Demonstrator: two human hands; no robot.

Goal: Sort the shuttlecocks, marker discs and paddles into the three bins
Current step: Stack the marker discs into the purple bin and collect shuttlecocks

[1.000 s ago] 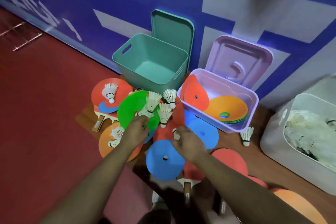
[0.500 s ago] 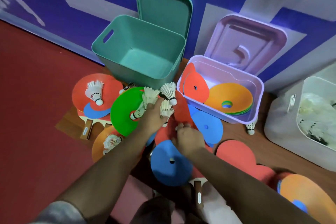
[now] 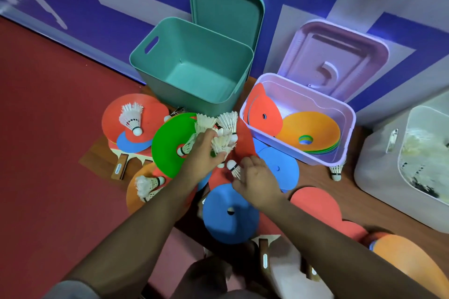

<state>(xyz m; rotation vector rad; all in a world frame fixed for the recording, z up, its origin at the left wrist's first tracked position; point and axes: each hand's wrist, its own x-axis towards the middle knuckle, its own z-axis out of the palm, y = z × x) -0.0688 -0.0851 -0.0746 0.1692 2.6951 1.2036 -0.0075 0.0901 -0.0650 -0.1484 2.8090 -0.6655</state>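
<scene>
A second ago the left hand (image 3: 200, 155) lay at the near edge of the glossy green plastic marker disc (image 3: 170, 145); it has since moved toward the deep teal plastic bin (image 3: 194, 102) and now grips a bunch of white feather shuttlecocks (image 3: 222, 143) just in front of that bin; the right hand (image 3: 258, 183), slightly right of it, pinches a single cork-tipped shuttlecock (image 3: 234, 168), as before; a smooth round blue disc (image 3: 226, 228) with a centre hole lies nearer the person; right of the teal bin, the translucent lilac plastic tub (image 3: 348, 133) holds nested orange discs (image 3: 313, 126); a paddle's wooden handle (image 3: 120, 167) shows front-left.
</scene>
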